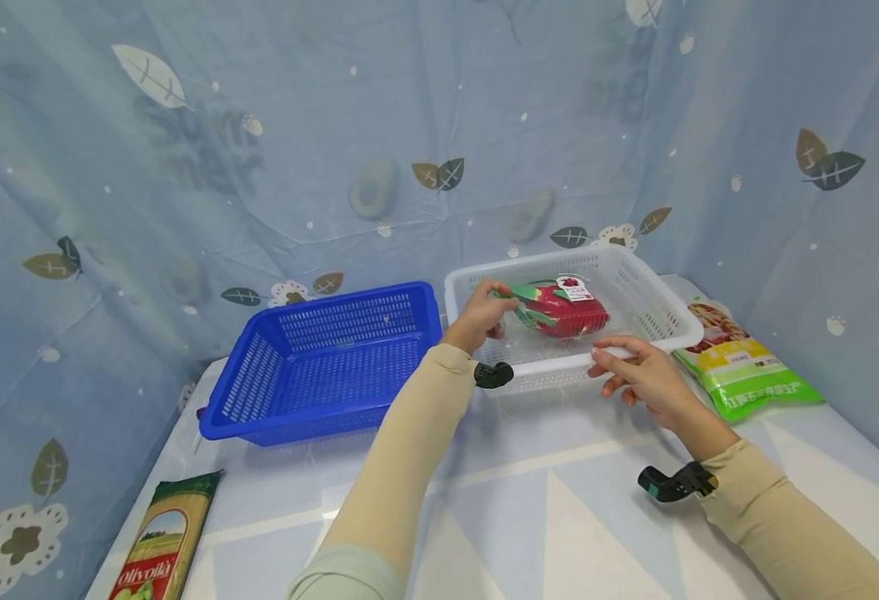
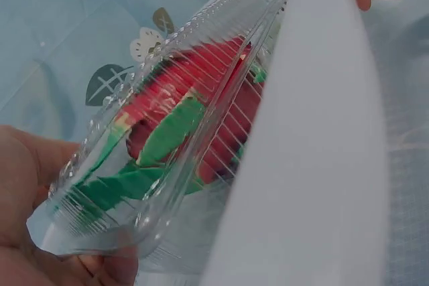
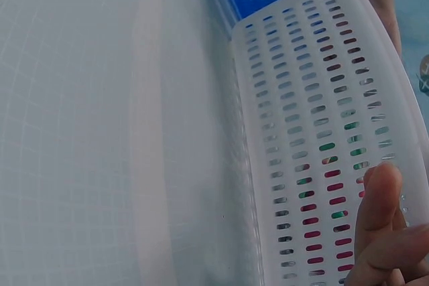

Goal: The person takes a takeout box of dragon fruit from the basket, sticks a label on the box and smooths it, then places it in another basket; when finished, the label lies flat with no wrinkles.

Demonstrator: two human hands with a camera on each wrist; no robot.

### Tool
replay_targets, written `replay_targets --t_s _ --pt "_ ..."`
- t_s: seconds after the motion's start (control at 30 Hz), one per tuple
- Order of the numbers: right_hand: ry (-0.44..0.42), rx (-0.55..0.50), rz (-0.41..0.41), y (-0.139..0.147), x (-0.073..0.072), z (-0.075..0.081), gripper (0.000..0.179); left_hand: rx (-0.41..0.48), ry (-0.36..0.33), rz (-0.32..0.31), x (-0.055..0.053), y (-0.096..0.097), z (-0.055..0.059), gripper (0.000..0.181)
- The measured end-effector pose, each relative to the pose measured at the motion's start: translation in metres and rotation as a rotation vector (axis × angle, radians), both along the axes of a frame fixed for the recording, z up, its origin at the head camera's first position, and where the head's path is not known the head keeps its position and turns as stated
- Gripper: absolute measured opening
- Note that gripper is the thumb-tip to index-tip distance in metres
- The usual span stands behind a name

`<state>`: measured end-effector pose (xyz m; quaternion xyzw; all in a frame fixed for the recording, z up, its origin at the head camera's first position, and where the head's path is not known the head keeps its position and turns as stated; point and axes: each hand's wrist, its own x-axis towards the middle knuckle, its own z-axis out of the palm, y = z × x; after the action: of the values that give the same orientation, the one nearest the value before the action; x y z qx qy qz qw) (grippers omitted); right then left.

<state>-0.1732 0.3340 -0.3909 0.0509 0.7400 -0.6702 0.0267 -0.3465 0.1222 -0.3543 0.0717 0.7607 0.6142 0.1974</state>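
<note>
A dragon fruit in a clear plastic clamshell box (image 1: 565,312) lies tilted inside the white basket (image 1: 686,332). My left hand (image 1: 478,315) reaches over the basket's front left and grips one end of the box, thumb on top and fingers below, as the left wrist view shows. Green leaf tips of the fruit (image 2: 171,128) point toward that hand. At the front rim, my right hand (image 1: 645,379) pinches the white edge between thumb and fingers. In the right wrist view, the right thumb (image 3: 380,195) lies by the slotted wall, with red showing through the slots.
Left of the white basket stands a blue basket (image 1: 319,417) with nothing in it. A green and yellow food bag (image 1: 746,362) lies at the right. A pack of Olivoilà pasta (image 1: 162,537) is at the table's front left. Patterned curtains (image 1: 297,150) enclose the table.
</note>
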Motion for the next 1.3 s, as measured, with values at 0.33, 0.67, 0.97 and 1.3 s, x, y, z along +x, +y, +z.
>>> replay_targets --t_s 0.33,0.67,0.97,1.3 --pt "-0.002 0.018 -0.013 0.002 0.001 -0.003 0.025 -0.109 0.021 0.048 0.008 0.006 0.002 0.035" --pt "-0.002 0.039 -0.02 0.001 0.002 -0.002 0.029 -0.184 0.021 0.076 0.008 0.011 -0.002 0.037" --pt "-0.023 0.034 -0.029 -0.001 0.002 -0.004 0.039 -0.178 0.025 0.041 0.012 0.011 -0.005 0.04" --pt "-0.013 0.037 -0.03 0.0 -0.001 -0.004 0.044 -0.187 0.063 0.034 0.014 0.008 0.0 0.045"
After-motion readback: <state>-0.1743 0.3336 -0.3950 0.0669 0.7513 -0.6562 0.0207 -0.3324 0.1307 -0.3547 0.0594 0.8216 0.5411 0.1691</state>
